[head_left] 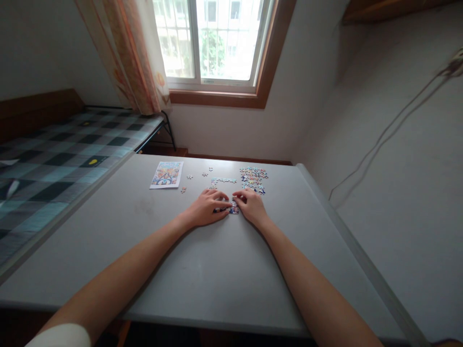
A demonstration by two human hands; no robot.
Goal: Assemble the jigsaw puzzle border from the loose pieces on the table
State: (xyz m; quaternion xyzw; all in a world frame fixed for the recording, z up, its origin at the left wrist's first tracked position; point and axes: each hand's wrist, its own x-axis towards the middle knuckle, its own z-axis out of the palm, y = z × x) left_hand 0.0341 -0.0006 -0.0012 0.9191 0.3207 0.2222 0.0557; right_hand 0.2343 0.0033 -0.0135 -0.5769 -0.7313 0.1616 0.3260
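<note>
A partly joined jigsaw puzzle [235, 210] lies flat on the grey table between my hands, its lower strip dark and colourful. My left hand [210, 207] rests over its left side, fingers spread and touching the pieces. At the right side, my right hand [250, 205] has its thumb and fingertips closed together on a small puzzle piece, mostly covered by the fingers. Above my hands runs a joined row of edge pieces [224, 180], bending down at its left end. Much of the puzzle's left and middle is hidden under my fingers.
A pile of loose puzzle pieces [253, 178] spreads beyond my right hand. Several single pieces [190, 177] are scattered at the upper left, near a printed picture sheet [167, 175]. A bed with a checked cover [108, 127] adjoins the table [217, 270] on the left.
</note>
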